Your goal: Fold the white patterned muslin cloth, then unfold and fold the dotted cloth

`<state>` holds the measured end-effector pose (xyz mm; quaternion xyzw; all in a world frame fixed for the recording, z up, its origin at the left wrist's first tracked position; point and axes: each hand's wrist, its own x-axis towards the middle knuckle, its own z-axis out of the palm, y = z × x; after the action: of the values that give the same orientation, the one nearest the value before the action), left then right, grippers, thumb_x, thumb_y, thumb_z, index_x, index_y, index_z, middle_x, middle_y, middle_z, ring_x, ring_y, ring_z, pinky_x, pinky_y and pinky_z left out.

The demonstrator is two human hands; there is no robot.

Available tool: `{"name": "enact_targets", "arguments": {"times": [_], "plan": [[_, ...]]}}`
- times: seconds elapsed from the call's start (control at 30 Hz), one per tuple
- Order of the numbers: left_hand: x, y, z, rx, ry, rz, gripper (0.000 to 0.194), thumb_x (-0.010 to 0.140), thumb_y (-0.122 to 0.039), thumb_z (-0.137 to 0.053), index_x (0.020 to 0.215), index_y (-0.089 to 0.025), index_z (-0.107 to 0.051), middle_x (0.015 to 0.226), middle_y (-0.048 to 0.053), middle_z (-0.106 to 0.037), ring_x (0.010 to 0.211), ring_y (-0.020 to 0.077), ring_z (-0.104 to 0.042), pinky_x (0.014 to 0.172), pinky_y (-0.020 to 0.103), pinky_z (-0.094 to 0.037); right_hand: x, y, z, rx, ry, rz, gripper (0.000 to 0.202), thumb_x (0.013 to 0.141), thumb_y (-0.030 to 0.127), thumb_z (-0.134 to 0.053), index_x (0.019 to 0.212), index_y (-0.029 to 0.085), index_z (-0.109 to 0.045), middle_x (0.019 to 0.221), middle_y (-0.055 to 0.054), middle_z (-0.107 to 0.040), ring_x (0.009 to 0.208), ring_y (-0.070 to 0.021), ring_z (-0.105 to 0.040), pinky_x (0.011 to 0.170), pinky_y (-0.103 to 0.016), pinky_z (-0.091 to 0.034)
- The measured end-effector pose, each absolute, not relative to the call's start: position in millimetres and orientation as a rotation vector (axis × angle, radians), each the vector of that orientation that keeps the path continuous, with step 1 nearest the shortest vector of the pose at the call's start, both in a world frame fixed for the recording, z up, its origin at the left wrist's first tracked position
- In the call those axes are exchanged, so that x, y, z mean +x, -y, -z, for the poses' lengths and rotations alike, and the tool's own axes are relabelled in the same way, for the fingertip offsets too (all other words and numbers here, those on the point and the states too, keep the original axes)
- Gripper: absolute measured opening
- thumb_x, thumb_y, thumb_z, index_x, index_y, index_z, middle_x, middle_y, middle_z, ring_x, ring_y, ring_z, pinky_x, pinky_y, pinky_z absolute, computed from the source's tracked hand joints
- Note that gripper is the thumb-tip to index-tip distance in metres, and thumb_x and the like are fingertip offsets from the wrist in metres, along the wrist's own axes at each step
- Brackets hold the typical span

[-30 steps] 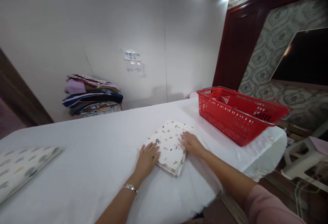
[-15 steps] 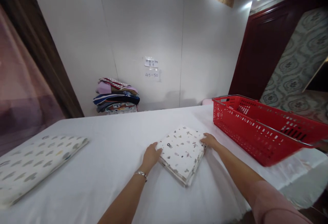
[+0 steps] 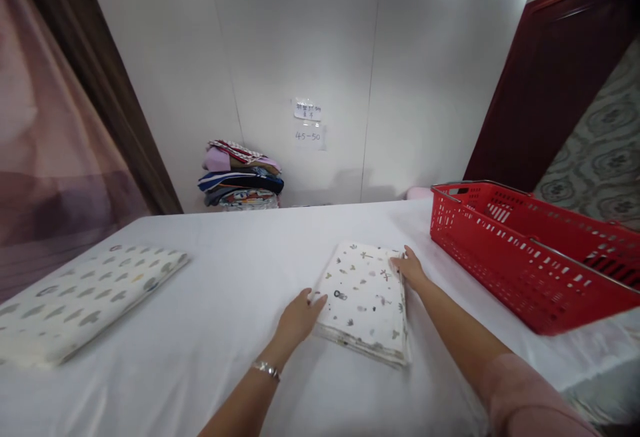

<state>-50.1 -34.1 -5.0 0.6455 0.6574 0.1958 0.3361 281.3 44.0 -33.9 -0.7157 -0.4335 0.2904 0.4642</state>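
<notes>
A folded white cloth with small printed plants and figures point(image 3: 367, 293) lies on the white-covered table point(image 3: 235, 277), in front of me. My left hand point(image 3: 299, 317), with a silver bracelet at the wrist, has thumb and fingers at the cloth's left edge, gripping it. On the opposite side, near the far right corner, my right hand point(image 3: 411, 269) pinches the cloth's edge between thumb and fingers. Another folded cloth, cream with grey cloud-like shapes point(image 3: 95, 290), rests at the table's left.
The red plastic basket point(image 3: 505, 250) with metal handles stands on the table at the right. Against the white wall behind the table is a stack of folded fabrics point(image 3: 241, 177). Pink and brown curtains point(image 3: 65, 110) hang at the left.
The small-print cloth has turned on the table, its near corner swinging right, with both hands at its edges. The camera view has shifted slightly.
</notes>
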Motion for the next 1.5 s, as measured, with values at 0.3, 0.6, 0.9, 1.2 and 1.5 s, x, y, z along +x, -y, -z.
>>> {"name": "enact_targets", "arguments": {"times": [0.3, 0.6, 0.9, 1.2, 1.5], "plan": [[-31, -13, 1, 1.729, -1.643, -0.448, 0.051, 0.076, -0.045, -0.052, 0.115, -0.013, -0.054, 0.115, 0.015, -0.061, 0.101, 0.0248, -0.059, 0.083, 0.030, -0.042, 259, 27, 21, -1.689, 0.904, -1.020, 0.094, 0.067, 0.034, -0.062, 0.144, 0.021, -0.009, 0.140, -0.016, -0.034, 0.107, -0.0257, -0.055, 0.072, -0.033, -0.051], [-39, 29, 11, 1.757, -1.659, -0.503, 0.052, 0.078, -0.039, -0.051, 0.123, -0.013, -0.045, 0.121, 0.015, -0.057, 0.108, 0.0268, -0.055, 0.088, 0.033, -0.040, 240, 13, 21, -1.588, 1.175, -0.927, 0.094, 0.061, 0.022, -0.060, 0.143, 0.019, -0.015, 0.122, -0.008, -0.053, 0.091, -0.0208, -0.060, 0.077, -0.032, -0.049], [-51, 59, 11, 1.477, -1.586, -0.608, 0.080, 0.079, -0.053, -0.049, 0.140, -0.009, -0.019, 0.090, 0.009, -0.068, 0.067, 0.0184, -0.065, 0.065, 0.028, -0.049, 248, -3, 20, -1.854, 1.331, -0.924, 0.088, 0.070, 0.035, -0.062, 0.144, 0.018, -0.017, 0.096, -0.007, -0.064, 0.084, -0.0225, -0.061, 0.081, -0.036, -0.045], [-29, 27, 18, 1.234, -1.536, -0.801, 0.075, 0.076, -0.042, -0.059, 0.137, -0.016, -0.024, 0.123, 0.016, -0.053, 0.095, 0.0225, -0.059, 0.051, 0.023, -0.051, 251, 25, 2, -1.755, 1.150, -1.310, 0.089, 0.069, 0.042, -0.067, 0.142, 0.015, -0.023, 0.124, -0.015, -0.055, 0.104, -0.0250, -0.058, 0.090, -0.037, -0.044], [-28, 31, -8, 0.801, -1.200, -0.751, 0.041, 0.080, -0.035, -0.056, 0.112, -0.011, -0.052, 0.106, 0.015, -0.064, 0.084, 0.0189, -0.063, 0.058, 0.024, -0.052, 250, 23, 2, -1.478, 0.889, -1.544, 0.097, 0.070, 0.034, -0.067, 0.144, 0.015, -0.007, 0.125, -0.016, -0.054, 0.096, -0.0237, -0.062, 0.081, -0.036, -0.050]]}}
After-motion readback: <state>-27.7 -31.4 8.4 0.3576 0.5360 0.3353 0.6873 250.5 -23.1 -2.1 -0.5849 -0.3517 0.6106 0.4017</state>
